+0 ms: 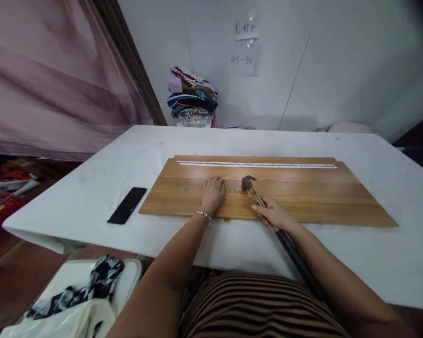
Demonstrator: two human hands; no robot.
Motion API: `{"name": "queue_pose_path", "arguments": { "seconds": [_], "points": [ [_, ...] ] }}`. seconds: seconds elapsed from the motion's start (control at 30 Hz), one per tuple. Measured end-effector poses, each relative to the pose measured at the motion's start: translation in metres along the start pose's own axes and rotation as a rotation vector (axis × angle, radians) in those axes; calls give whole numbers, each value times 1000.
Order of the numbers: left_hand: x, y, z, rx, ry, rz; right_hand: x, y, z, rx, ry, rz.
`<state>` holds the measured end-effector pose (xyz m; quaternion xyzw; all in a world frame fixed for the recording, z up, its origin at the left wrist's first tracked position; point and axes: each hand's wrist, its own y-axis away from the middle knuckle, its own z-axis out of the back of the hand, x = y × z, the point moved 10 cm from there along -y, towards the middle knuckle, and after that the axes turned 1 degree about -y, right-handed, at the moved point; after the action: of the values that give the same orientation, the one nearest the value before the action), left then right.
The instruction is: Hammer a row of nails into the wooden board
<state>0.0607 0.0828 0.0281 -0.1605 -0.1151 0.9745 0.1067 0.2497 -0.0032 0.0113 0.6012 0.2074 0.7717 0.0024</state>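
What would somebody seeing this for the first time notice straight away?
Probably the claw hammer, held in the right hand with its head over the middle of the wooden board. Next comes the left hand on that board, beside a row of small dots that look like nails. Beyond the white table's far edge, a colourful stack of folded fabrics also stands out.

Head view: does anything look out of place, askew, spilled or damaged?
Slightly odd: the bare right hand grips the brown-headed hammer by its yellowish shaft, leaving the long black grip, the usual hold, free. Nothing looks clearly spilled or damaged.
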Motion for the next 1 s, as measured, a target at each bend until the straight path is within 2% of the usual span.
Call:
{"name": "queue_pose_path", "arguments": {
  "seconds": [1.0],
  "points": [
    [-1, 0, 1, 0, -1, -3, 0, 1, 0, -4, 3, -6]
  ]
}}
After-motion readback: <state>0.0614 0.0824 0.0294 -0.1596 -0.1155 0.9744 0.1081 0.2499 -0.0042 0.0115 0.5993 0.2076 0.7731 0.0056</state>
